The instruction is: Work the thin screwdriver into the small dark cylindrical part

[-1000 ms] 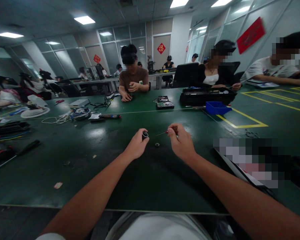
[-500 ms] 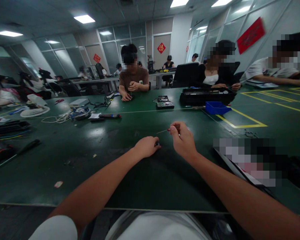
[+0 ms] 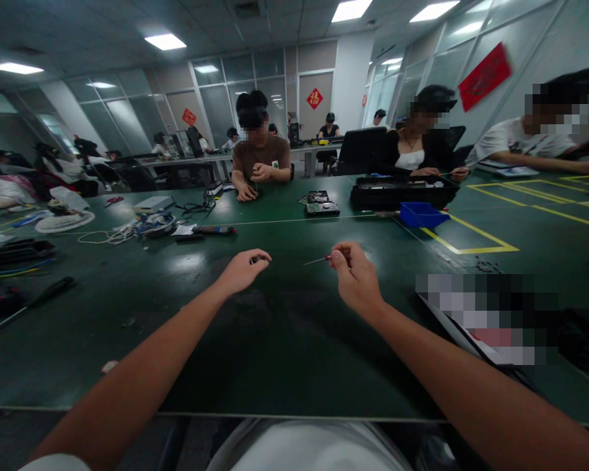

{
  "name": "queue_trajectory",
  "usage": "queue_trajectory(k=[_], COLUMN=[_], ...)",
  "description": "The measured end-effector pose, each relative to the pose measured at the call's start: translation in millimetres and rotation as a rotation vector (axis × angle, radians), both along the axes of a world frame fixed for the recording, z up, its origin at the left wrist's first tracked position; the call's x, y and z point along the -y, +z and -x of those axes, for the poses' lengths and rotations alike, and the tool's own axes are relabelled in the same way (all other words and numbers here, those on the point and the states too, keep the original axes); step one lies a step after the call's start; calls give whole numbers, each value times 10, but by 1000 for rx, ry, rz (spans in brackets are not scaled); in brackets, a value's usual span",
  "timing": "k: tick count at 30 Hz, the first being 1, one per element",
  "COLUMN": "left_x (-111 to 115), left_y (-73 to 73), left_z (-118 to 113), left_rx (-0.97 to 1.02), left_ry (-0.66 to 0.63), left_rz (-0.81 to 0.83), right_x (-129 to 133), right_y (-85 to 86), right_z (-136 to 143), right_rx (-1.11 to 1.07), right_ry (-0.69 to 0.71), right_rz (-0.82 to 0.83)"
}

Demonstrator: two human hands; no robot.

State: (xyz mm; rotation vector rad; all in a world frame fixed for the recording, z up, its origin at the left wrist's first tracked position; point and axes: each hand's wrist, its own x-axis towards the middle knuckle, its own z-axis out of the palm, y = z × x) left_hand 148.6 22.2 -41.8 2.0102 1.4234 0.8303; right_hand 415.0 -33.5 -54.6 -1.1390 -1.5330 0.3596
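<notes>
My right hand [image 3: 356, 278] is closed on a thin screwdriver [image 3: 328, 258] with a red handle; its metal shaft points left over the green table [image 3: 285, 366]. To the left, my left hand [image 3: 245, 269] has its fingers curled round a small dark object [image 3: 256, 260], mostly hidden by the fingers. The two hands are apart, both above the middle of the table.
Beyond my hands lie opened drives [image 3: 322, 204], a black casing [image 3: 405, 191] and a blue bin [image 3: 422, 214]. Cables [image 3: 152, 224] and a pen-like tool [image 3: 216, 229] are at the left. A long screwdriver [image 3: 53, 290] lies far left. People sit across the table.
My left hand has moved left and slightly forward, away from my right hand, with the small object. My right hand has barely moved and still holds the screwdriver.
</notes>
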Motion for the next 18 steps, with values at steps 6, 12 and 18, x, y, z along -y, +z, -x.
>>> queue_trajectory(k=[6,12,18], left_x=[41,271,575], left_y=[151,289,287], left_z=[933,1897,2697], left_rx=[596,887,793], left_ry=[322,791,1079], left_rz=[143,80,-105], right_x=[-25,-60,-66], right_y=[-23,-62,-95], right_z=[2,9,10], right_rx=[3,7,49], right_ry=[3,19,25], right_rz=[16,20,4])
